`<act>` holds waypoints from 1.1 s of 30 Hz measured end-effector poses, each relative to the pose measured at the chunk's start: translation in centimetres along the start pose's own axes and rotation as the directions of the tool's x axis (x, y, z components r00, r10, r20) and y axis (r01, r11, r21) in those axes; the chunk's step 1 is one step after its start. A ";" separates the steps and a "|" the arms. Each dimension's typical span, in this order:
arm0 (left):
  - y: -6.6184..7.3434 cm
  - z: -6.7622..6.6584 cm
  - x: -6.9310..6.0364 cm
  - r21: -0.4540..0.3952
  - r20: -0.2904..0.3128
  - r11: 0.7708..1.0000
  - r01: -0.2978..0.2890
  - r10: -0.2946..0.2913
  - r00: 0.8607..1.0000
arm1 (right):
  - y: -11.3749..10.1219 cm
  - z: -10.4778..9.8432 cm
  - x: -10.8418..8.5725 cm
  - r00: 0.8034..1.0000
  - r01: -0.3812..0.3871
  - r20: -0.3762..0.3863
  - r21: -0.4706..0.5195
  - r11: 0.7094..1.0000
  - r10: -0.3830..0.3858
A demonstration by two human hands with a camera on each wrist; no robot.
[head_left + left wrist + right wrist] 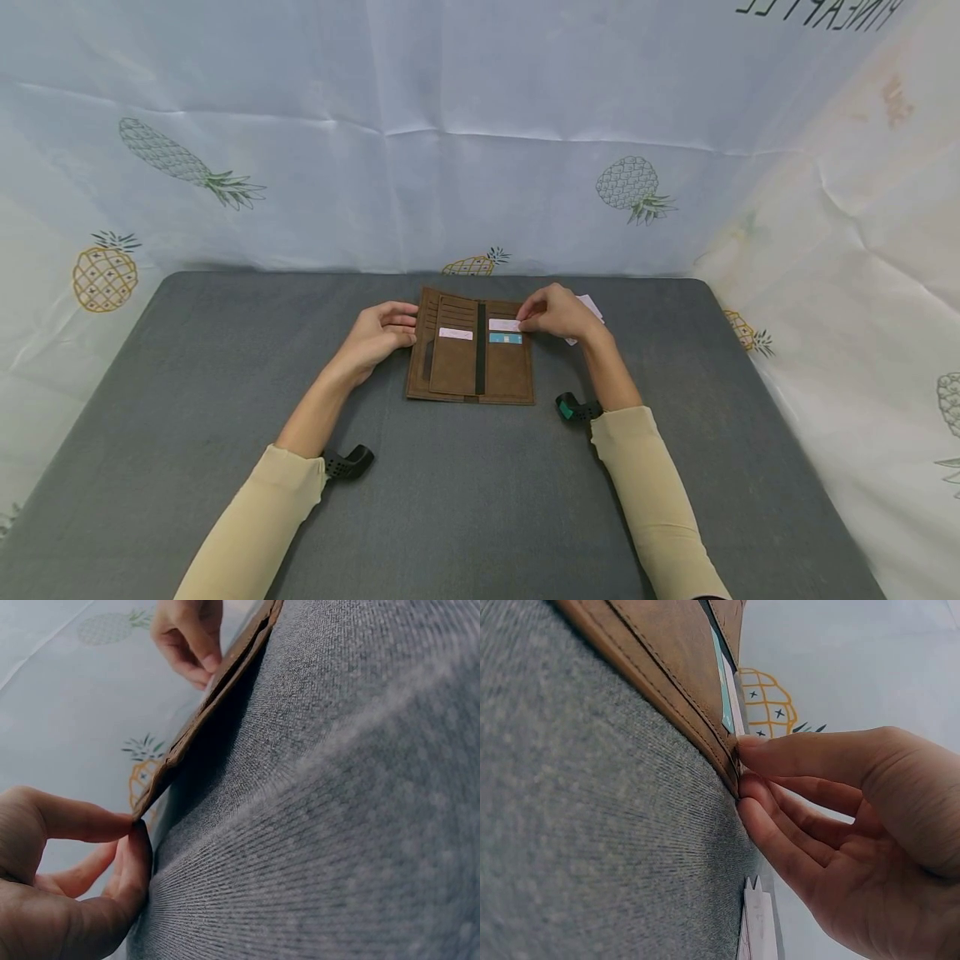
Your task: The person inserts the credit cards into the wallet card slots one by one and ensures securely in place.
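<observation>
A long, brown leather wallet with stitched edges (pixel 462 360) lies open on the dark grey, cloth-covered counter (pixel 450 500), directly between the two hands and toward the counter's far side. The left hand (pixel 372 337) is at the wallet's left edge, pinching the leather there between thumb and fingertip. The right hand (pixel 561 315) is at the upper part of the right edge, thumb and fingertips closed on the outer end of a flat, pale pink card (pixel 503 325) in a slot; whether they also catch the leather, I cannot tell. Just below that card, toward the person, a blue card (pixel 506 338) shows in the same right panel. A whitish-pink card strip (pixel 456 334) shows in the left panel, across a black vertical band (pixel 481 350). Loose pale cards (pixel 590 307) lie on the counter beside the right hand, partly hidden by it.
</observation>
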State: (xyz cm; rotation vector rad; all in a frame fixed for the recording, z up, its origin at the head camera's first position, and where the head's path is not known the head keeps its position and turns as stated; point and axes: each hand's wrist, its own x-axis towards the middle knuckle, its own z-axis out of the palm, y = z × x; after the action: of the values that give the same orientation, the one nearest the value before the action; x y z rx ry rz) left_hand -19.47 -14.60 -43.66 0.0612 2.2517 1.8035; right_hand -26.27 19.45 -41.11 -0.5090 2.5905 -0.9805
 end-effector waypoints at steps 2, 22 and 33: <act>0.0 0.0 0.0 0.003 0.003 1.000 -0.001 0.001 1.000 | 0.0 0.0 -0.1 1.000 0.007 -0.001 -0.008 1.000 -0.007; 0.0 -0.1 -0.2 0.002 0.010 1.000 -0.004 0.004 1.000 | 0.3 -0.4 0.0 0.996 0.086 0.023 -0.006 0.996 -0.086; -0.1 -0.1 -0.1 -0.001 0.016 1.000 -0.001 0.001 1.000 | 2.1 -2.7 -1.4 0.996 -0.026 -0.079 0.071 0.997 0.032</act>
State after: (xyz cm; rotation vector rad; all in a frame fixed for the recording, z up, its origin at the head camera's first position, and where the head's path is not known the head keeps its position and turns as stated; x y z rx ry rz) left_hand -19.42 -14.73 -43.73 0.0759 2.2406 1.7978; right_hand -26.65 23.02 -40.34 -0.4209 2.6155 -1.0983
